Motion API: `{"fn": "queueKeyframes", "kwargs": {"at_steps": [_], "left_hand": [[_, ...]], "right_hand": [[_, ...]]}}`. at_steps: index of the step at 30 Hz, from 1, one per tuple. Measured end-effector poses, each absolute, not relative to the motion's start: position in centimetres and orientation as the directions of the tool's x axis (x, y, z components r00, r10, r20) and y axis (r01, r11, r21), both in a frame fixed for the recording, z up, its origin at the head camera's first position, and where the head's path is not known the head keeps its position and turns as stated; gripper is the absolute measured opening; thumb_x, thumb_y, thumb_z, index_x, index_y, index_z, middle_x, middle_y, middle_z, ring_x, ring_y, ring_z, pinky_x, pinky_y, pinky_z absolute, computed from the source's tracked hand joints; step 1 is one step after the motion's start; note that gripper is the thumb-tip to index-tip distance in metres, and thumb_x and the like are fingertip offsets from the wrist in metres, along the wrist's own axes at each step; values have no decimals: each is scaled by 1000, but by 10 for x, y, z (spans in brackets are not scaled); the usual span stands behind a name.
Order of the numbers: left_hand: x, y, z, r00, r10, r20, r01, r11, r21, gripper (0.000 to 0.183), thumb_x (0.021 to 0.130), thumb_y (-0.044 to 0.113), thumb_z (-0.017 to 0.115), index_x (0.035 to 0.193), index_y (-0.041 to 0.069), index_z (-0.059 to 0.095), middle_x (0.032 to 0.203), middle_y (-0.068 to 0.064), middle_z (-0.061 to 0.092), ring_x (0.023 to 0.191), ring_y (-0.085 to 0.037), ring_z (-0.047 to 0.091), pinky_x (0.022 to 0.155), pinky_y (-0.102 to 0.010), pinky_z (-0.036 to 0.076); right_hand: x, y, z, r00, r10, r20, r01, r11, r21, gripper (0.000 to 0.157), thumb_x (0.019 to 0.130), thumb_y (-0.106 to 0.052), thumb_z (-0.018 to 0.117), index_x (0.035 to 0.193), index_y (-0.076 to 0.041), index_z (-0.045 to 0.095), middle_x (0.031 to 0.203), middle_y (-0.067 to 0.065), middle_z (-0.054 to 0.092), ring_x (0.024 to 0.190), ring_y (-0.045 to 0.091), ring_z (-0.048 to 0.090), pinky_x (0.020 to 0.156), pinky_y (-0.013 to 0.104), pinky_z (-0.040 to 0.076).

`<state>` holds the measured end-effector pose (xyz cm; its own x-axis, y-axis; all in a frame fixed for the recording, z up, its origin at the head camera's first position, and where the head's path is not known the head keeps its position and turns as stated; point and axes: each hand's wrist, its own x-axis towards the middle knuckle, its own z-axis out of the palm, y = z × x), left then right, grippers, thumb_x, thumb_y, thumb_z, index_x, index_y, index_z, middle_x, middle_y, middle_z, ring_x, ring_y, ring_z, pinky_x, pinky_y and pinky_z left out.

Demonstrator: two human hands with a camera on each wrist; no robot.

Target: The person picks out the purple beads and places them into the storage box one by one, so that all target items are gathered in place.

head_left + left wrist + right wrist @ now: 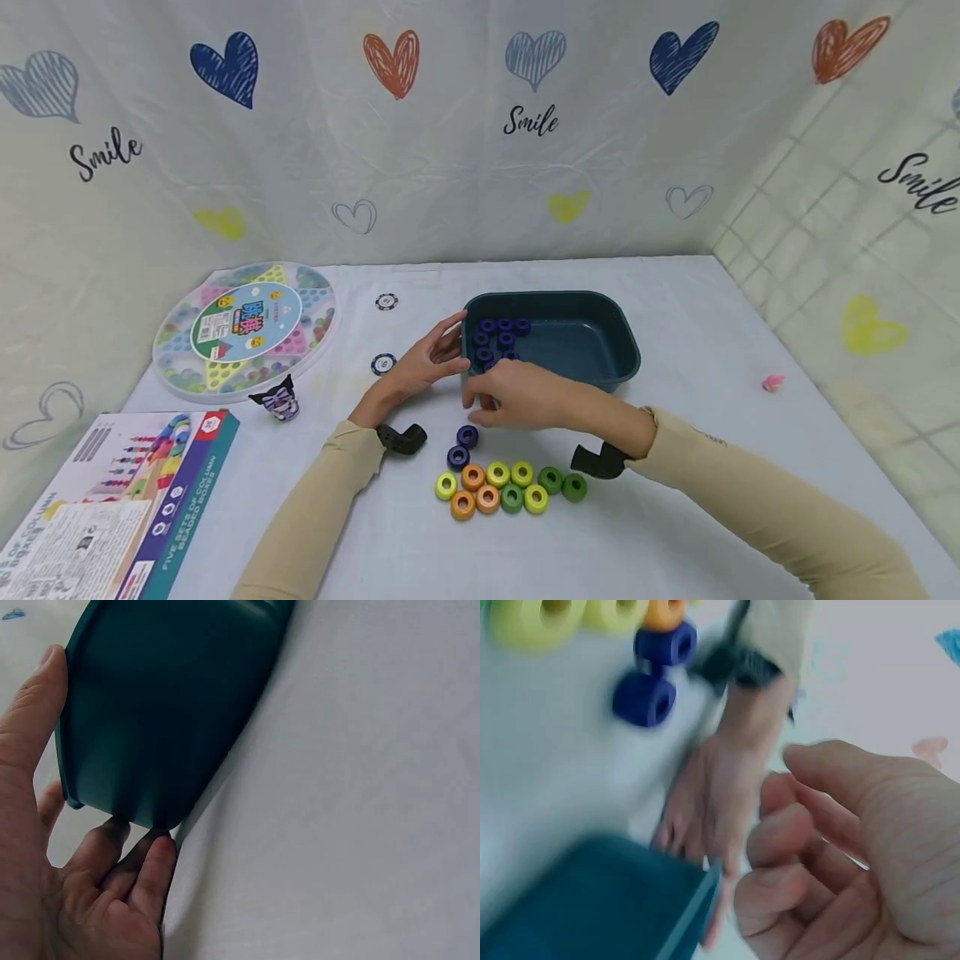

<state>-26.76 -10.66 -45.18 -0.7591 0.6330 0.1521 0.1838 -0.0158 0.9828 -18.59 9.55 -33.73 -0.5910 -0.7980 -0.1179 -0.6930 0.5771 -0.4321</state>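
Observation:
My left hand holds the left end of a dark green plastic bin. In the left wrist view, the thumb lies along the bin's rim and bent fingers touch its end wall. Dark purple ring beads sit inside at the left. My right hand hovers over the bin's front edge, its fingers loosely bent; the right wrist view shows nothing between thumb and fingers. Just below it, two purple beads lie on the table. Orange beads, yellow beads and green beads lie nearer me.
A round board game in clear packaging lies at the left, with a small cat-eared figure beside it. A boxed bead set occupies the front left. Two poker chips lie left of the bin. A pink piece is far right.

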Motion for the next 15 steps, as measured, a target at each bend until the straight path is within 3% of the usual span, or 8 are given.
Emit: {"fn": "queueKeyframes", "kwargs": {"at_steps": [5,10,15], "left_hand": [[-267,-106,-451,-751,637,171,198,-29,980,75,86,20,62,144,28,17,148,-3,20,131,-16,27,106,-33,25],[-264,-105,-449,-763,631,141,171,-13,985,74,87,12,60,145,27,16,147,0,19,131,-17,26,106,-34,24],[-259,-104,-436,-755,640,144,169,-22,985,75,87,4,58,146,17,13,148,-10,16,132,-24,23,106,-43,21]], "right_hand": [[-176,87,-357,-532,-817,-223,-717,575,-394,21,87,-24,61,106,-17,64,66,-14,54,56,2,47,52,17,42],[-172,86,-370,-551,-794,-257,-705,607,-366,27,87,-24,60,112,-17,61,63,-13,51,54,3,45,50,17,40],[-173,93,-374,-569,-775,-275,-666,631,-398,26,86,-25,61,112,-19,60,66,-13,53,55,3,47,52,17,42]]}}
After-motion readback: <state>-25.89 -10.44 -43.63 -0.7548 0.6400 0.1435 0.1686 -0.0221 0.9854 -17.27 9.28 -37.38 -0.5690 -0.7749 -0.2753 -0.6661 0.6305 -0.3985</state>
